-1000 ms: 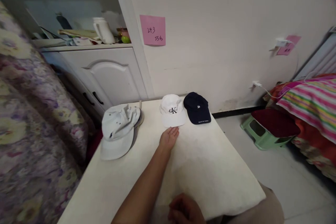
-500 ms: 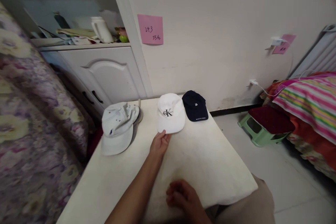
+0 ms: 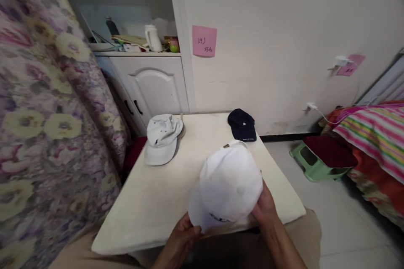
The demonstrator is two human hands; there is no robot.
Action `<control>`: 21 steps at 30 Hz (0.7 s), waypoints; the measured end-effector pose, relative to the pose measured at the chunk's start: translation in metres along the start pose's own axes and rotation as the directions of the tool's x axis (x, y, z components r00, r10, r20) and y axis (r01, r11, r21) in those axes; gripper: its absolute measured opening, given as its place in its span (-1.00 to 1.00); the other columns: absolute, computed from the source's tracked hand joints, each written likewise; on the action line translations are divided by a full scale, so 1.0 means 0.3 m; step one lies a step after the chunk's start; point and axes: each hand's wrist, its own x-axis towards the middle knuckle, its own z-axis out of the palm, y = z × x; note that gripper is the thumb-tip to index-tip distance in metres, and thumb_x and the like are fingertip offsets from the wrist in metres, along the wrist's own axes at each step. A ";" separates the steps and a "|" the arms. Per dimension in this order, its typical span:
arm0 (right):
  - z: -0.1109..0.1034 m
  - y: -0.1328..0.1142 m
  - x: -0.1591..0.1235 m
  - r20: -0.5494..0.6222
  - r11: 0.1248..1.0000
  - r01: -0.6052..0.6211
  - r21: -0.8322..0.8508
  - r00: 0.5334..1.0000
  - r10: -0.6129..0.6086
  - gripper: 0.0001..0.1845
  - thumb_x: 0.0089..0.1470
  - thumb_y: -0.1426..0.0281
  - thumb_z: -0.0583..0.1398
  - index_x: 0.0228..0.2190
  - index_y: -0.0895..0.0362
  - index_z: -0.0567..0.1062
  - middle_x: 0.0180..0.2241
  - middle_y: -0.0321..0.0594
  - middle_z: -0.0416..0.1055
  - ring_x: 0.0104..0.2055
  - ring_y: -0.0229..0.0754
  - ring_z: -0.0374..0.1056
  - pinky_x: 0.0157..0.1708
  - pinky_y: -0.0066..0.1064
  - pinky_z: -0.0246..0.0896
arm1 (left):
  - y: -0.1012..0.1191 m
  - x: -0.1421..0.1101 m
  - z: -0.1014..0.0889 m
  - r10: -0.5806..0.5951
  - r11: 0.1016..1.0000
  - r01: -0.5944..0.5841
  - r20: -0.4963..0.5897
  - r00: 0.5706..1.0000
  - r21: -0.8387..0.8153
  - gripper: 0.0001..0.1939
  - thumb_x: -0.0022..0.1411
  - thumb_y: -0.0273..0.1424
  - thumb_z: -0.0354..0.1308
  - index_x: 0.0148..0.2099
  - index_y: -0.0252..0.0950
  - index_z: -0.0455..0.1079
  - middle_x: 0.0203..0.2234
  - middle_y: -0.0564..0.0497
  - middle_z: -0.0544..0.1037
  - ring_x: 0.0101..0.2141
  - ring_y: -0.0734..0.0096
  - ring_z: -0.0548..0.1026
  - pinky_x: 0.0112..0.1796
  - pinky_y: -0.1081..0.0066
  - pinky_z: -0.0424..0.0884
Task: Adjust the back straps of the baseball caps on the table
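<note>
A white baseball cap (image 3: 230,183) is held up over the near part of the table, its crown toward me and its dark lettering partly visible at the lower edge. My left hand (image 3: 184,233) pinches the brim, thumb on top. On the cap's other side, my right hand (image 3: 265,206) grips the lower edge of the crown, its fingers partly hidden behind the fabric. Farther off, a navy cap (image 3: 242,125) lies at the back right corner of the table. At the back left sits a pale grey cap (image 3: 162,138), overlapping a darker cap mostly hidden behind it.
The cream-covered table (image 3: 142,206) stands against the wall. A floral curtain (image 3: 63,134) hangs at left, by a white cabinet (image 3: 158,86). On the floor at right is a green stool (image 3: 307,159) with a red top, beside a bed with a striped cover (image 3: 375,130).
The white cap has left the back of the table and come toward me, turned with its brim to the lower left. My right hand has moved up and taken hold of it too.
</note>
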 end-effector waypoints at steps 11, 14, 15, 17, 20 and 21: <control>0.157 -0.038 -0.126 0.212 0.970 0.189 -0.150 0.965 -0.156 -0.66 -0.09 0.26 0.40 -0.23 0.09 0.57 -0.35 -0.21 0.60 -0.34 -0.06 0.52 -0.20 -0.24 0.43 | 0.234 -0.066 0.023 0.025 0.987 -0.038 0.091 0.996 0.155 -0.54 -0.02 -0.46 0.28 0.00 -0.28 0.51 -0.25 -0.11 0.64 -0.15 0.04 0.53 -0.11 0.23 0.38; 0.152 -0.023 -0.149 0.246 0.967 0.190 -0.170 0.958 -0.145 -0.68 -0.07 0.23 0.38 -0.25 0.09 0.57 -0.41 -0.24 0.57 -0.44 -0.12 0.48 -0.34 -0.31 0.42 | 0.300 -0.077 0.065 0.114 0.986 -0.127 0.126 0.985 0.106 -0.54 0.04 -0.40 0.26 0.04 -0.29 0.48 -0.22 -0.13 0.62 -0.21 0.10 0.53 -0.21 0.31 0.38; 0.149 -0.020 -0.157 0.256 0.967 0.187 -0.175 0.957 -0.138 -0.69 -0.08 0.23 0.38 -0.27 0.09 0.56 -0.42 -0.24 0.56 -0.46 -0.14 0.46 -0.39 -0.34 0.40 | 0.317 -0.081 0.078 0.152 0.981 -0.164 0.121 0.981 0.099 -0.57 0.07 -0.35 0.25 0.03 -0.30 0.48 -0.22 -0.13 0.61 -0.23 0.13 0.52 -0.22 0.33 0.37; 0.139 -0.017 -0.171 0.259 0.966 0.177 -0.186 0.958 -0.126 -0.71 -0.10 0.24 0.39 -0.31 0.10 0.56 -0.43 -0.25 0.55 -0.50 -0.19 0.42 -0.46 -0.41 0.36 | 0.341 -0.089 0.098 0.202 0.969 -0.212 0.089 0.975 0.124 -0.62 0.14 -0.26 0.24 -0.02 -0.33 0.49 -0.27 -0.12 0.60 -0.29 0.22 0.51 -0.25 0.37 0.36; 0.117 -0.012 -0.191 0.243 0.967 0.154 -0.203 0.965 -0.102 -0.71 -0.09 0.26 0.38 -0.31 0.11 0.54 -0.44 -0.27 0.51 -0.52 -0.25 0.36 -0.51 -0.47 0.29 | 0.357 -0.104 0.114 0.175 0.956 -0.182 0.052 0.983 0.229 -0.66 0.17 -0.21 0.26 -0.12 -0.36 0.50 -0.38 -0.07 0.57 -0.36 0.33 0.46 -0.30 0.44 0.32; 0.108 -0.010 -0.197 0.243 0.968 0.143 -0.208 0.966 -0.090 -0.72 -0.08 0.26 0.38 -0.30 0.11 0.54 -0.45 -0.28 0.49 -0.52 -0.26 0.34 -0.51 -0.48 0.27 | 0.358 -0.109 0.117 0.151 0.953 -0.159 0.051 0.987 0.258 -0.68 0.16 -0.22 0.28 -0.14 -0.35 0.49 -0.40 -0.04 0.56 -0.38 0.36 0.45 -0.32 0.46 0.31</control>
